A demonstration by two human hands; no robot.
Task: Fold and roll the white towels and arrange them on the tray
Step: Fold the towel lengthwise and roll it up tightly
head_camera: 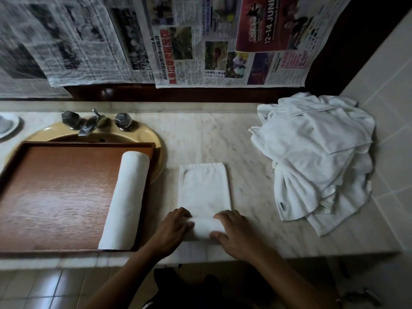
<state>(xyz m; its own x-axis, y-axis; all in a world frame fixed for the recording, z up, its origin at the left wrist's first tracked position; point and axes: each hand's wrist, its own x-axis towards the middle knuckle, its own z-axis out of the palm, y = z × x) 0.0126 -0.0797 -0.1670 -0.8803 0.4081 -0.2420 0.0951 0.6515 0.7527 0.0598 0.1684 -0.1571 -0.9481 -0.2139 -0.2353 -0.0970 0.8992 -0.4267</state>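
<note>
Two hands work the near end of a folded white cloth towel [204, 188] that lies flat on the pale marble counter [245, 141]. The left hand [176, 228] and the right hand [234, 235] each curl their fingers over the rolled-up near end, thumbs on its near side, gripping the roll at its two ends. The rest of the towel stretches flat toward 12 o'clock. At 9 o'clock from it sits a rectangular brown wooden tray [55, 197], with one rolled white towel [124, 199] lying along its right edge. At 2 o'clock a heap of loose white towels [312, 157] rests on the counter. At 11 o'clock, beyond the tray, are a yellow basin [153, 134] and a metal tap [89, 126].
</note>
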